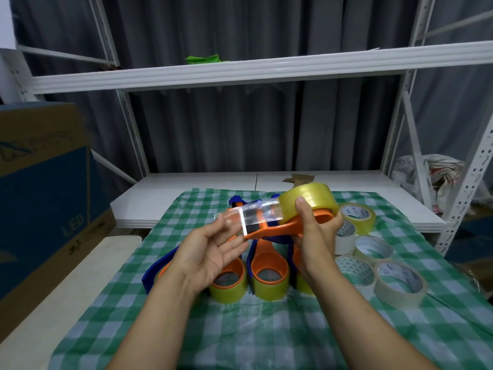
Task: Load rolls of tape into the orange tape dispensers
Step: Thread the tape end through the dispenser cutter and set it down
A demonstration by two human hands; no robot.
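Now we hold one orange dispenser up above the green checked cloth. Our right hand grips it, fingers curled under the handle and thumb pressed on the yellowish tape roll seated in its ring. A clear strip of tape runs from that roll across the toothed blade. Our left hand lies wide and palm up under the strip's free end, its straight fingers touching it. Below our hands, two loaded orange dispensers rest side by side on the cloth, with a third partly hidden behind our right wrist. A blue dispenser lies just left of them. Five loose rolls sit clustered on the cloth at the right. A cardboard box stands at the far left.
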